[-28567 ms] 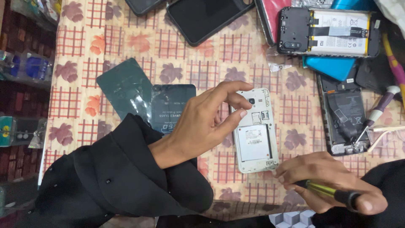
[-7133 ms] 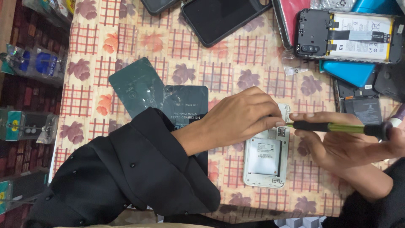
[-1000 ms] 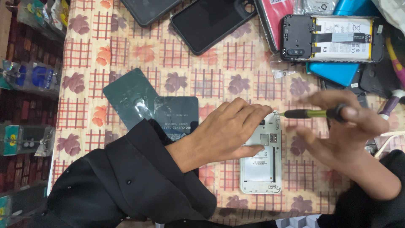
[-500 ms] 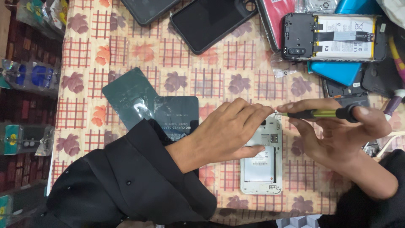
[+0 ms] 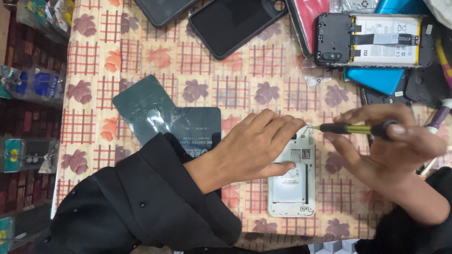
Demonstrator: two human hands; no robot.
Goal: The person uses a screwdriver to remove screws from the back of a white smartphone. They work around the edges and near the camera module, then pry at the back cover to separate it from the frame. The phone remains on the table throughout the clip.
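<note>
On tablecloth (image 5: 141, 61) | left hand (image 5: 254, 148) fingers flat, pinning phone (image 5: 293, 188) | right hand (image 5: 391, 146) gripping screwdriver (image 5: 353, 129)

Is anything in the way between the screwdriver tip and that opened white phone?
Nothing visible. The screwdriver in the right hand points at the white phone's top corner, while the left hand rests beside that corner.
</note>
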